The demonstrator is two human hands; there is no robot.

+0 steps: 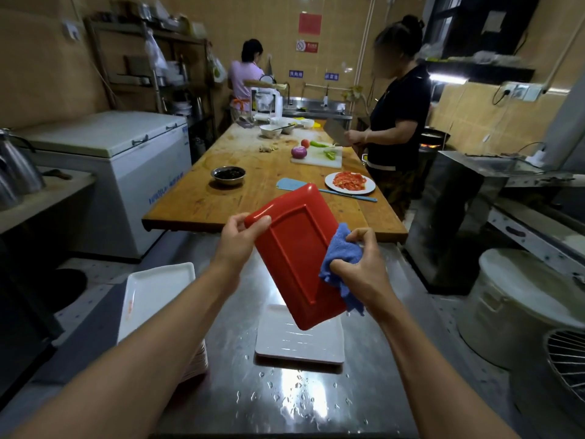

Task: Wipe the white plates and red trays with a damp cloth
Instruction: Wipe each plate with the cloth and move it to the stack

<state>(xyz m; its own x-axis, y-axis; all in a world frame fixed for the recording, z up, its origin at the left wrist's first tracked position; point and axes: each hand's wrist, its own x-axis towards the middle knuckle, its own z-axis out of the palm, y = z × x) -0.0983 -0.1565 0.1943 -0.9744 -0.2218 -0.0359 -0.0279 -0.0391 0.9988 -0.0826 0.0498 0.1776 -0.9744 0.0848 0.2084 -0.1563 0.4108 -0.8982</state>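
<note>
A red rectangular tray (292,248) is held tilted above the steel counter, its underside facing me. My left hand (242,239) grips its upper left corner. My right hand (357,264) grips a blue cloth (340,259) bunched against the tray's right edge. Under the tray a wet white rectangular plate (300,342) lies flat on the counter. A stack of white plates (155,299) stands at the left, partly hidden by my left forearm.
The steel counter (285,400) is spotted with water drops. Beyond it a wooden table (253,188) carries a plate of cut tomato, a cutting board and a bowl. A person with a cleaver (399,122) stands at its right. A white bucket (519,305) sits at right.
</note>
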